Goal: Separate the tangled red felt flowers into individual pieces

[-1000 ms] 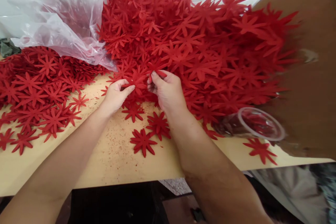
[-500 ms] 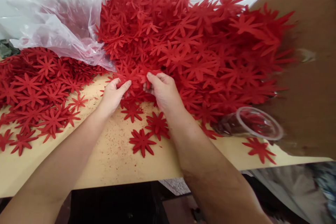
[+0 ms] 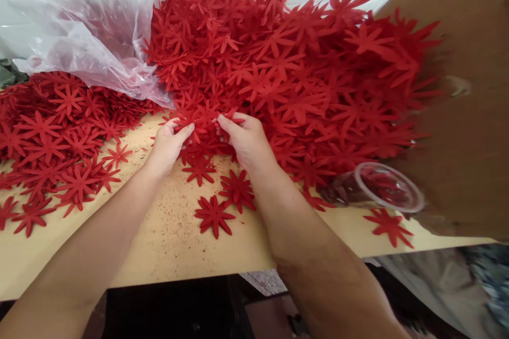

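Between my hands is a red flower-shaped cutout [image 3: 201, 118] with long narrow petals. My left hand [image 3: 170, 141] pinches its left side with thumb and fingers. On the other side, my right hand [image 3: 243, 135] grips petals between thumb and forefinger; its other fingers are partly hidden. Just behind rises a large heap of the same red cutouts [image 3: 286, 63], and where the held one ends against it is hard to make out. Several loose cutouts lie in front of my hands, among them one dark red flower cutout [image 3: 215, 216] and another [image 3: 237, 190] beside it.
A second pile of red cutouts [image 3: 51, 137] spreads at the left, under a clear plastic bag [image 3: 119, 63]. A clear plastic cup [image 3: 358, 188] lies on its side at the right, near a brown board [image 3: 465, 132]. Red crumbs dot the pale tabletop [image 3: 170, 243].
My right hand has shifted slightly left and down, its thumb closer to my left hand. The cutout between the hands now looks flatter. The whole view has moved a little.
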Motion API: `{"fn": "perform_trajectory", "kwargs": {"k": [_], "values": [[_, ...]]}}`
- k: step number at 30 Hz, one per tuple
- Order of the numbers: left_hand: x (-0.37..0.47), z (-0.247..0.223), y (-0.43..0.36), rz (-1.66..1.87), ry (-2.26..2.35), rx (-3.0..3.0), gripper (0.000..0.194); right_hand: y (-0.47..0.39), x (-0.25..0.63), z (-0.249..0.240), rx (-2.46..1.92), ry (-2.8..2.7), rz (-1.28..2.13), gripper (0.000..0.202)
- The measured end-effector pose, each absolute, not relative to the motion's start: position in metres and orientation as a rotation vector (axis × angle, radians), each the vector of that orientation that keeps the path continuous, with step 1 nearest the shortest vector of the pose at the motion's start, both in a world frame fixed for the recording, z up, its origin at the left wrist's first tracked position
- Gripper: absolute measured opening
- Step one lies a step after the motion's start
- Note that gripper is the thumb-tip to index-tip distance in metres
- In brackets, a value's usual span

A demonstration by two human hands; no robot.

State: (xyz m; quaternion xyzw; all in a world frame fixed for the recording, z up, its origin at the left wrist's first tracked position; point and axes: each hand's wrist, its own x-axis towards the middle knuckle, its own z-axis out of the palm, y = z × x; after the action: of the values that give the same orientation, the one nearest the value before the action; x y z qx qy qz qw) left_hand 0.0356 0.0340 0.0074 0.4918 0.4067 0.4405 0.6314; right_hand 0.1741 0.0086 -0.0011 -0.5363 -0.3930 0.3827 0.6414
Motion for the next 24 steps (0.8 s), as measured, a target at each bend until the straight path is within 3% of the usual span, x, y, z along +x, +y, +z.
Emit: {"fn": "perform_trajectory", "kwargs": {"k": [9,18,24], "values": [[0.0379,0.0101,0.0311,1.019,0.875,1.174,0.024,0.0049,0.1729,0.0002,-1.340,-0.954,0.767,0.053],[0.0357,0.0109,0.0302,0.969,0.876,1.117,0.019,0.0068,0.1684,-0.0035,-1.159,-1.019,0.982,0.049],[0.0351,0.0097,0.0304,0.907,0.838,1.120,0.009,0.0070,0.1694,-0.0051,-1.166,-0.963,0.907,0.044]]}}
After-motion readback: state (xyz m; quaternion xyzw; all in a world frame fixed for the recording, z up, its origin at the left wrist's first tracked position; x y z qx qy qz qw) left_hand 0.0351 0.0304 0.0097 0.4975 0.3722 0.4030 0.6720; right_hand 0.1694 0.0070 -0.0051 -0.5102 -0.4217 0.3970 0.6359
